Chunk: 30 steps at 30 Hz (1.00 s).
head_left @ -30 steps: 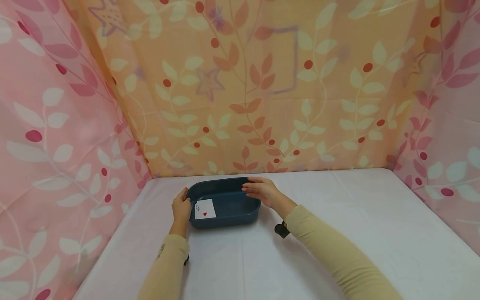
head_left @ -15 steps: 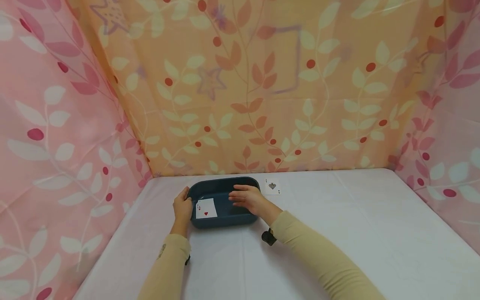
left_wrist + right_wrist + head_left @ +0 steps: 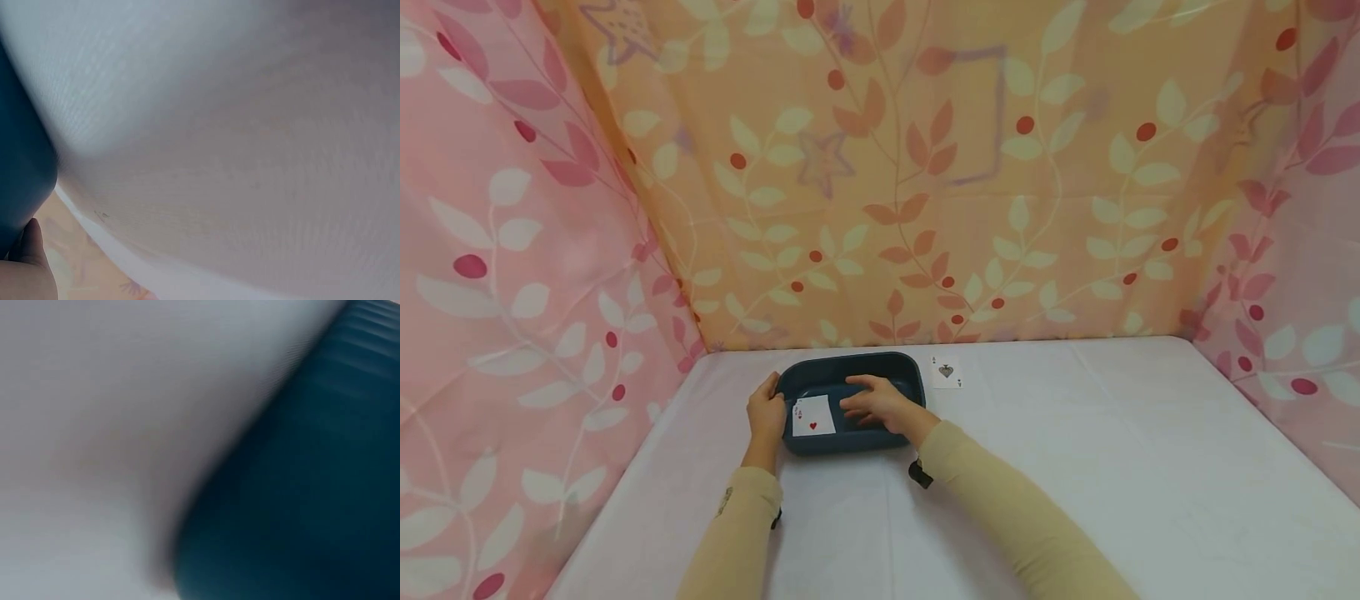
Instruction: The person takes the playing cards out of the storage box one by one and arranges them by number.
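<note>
A dark teal oblong basin [image 3: 850, 444] stands on the white-covered table, left of centre in the head view. My left hand [image 3: 766, 414] grips its left end; the left wrist view catches part of that hand [image 3: 28, 269] against the teal wall [image 3: 22, 144]. Inside, at the left, lie playing cards [image 3: 813, 416], overlapping, with a red heart on the top one. My right hand [image 3: 883, 407] is over the right half of the basin, fingers spread and reaching toward the cards, holding nothing. The right wrist view shows only the basin's outer wall [image 3: 300, 487].
An ace of spades [image 3: 947, 372] lies face up on the table just right of the basin's far corner. White cloth [image 3: 1075, 467] covers the table. Behind it hangs an orange leaf-patterned curtain [image 3: 1075, 275], with pink ones [image 3: 497, 333] at the sides.
My right hand has moved left from the basin's right rim to over its inside, uncovering the ace of spades on the table. My left hand keeps its grip.
</note>
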{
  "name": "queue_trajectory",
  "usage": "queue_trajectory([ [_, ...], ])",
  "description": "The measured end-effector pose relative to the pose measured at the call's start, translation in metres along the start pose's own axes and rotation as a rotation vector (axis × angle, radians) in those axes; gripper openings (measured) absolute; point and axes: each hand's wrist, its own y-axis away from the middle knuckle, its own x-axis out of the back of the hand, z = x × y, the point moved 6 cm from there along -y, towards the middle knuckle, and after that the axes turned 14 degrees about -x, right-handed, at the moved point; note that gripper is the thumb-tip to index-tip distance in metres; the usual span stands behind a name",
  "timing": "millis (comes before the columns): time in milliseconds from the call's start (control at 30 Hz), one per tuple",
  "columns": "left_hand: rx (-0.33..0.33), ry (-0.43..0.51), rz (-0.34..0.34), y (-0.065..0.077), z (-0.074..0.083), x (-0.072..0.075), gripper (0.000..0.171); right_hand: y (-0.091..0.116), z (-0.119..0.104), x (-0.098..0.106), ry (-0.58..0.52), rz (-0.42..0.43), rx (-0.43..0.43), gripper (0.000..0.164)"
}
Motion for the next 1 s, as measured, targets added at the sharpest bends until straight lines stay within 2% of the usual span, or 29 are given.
queue_trajectory([
  [167,-0.006,-0.009,0.008,0.001,0.0,0.0,0.049,-0.009,0.004,-0.013,0.233,0.002,-0.063,0.067],
  [333,-0.032,-0.004,0.036,0.002,-0.002,-0.001,0.048,-0.018,0.008,-0.021,0.396,0.017,-0.102,0.072],
  [433,-0.038,0.008,0.05,0.001,-0.003,-0.003,0.048,-0.025,0.007,-0.025,0.497,0.029,-0.056,0.073],
  [567,-0.035,0.021,0.053,0.0,-0.003,-0.005,0.048,-0.032,0.003,-0.031,0.694,0.076,0.047,0.073],
  [667,-0.02,0.025,0.044,-0.001,-0.003,-0.005,0.048,-0.04,0.001,-0.035,0.807,0.118,0.078,0.074],
  [767,-0.01,0.015,0.039,-0.001,-0.003,-0.005,0.048,-0.065,0.008,-0.036,0.869,0.136,0.042,0.078],
  [800,-0.007,0.013,0.038,-0.001,-0.003,-0.004,0.049,-0.072,0.011,-0.036,0.907,0.158,0.054,0.08],
  [867,-0.003,0.005,0.039,-0.002,-0.004,-0.003,0.048,-0.11,0.029,-0.031,0.95,0.168,0.09,0.083],
  [933,0.003,0.002,0.038,-0.003,-0.005,-0.003,0.048,-0.146,0.049,-0.026,0.997,0.18,0.171,0.083],
  [1000,0.008,-0.001,0.037,-0.003,-0.006,-0.002,0.048,-0.15,0.052,-0.028,1.043,0.2,0.198,0.085],
])
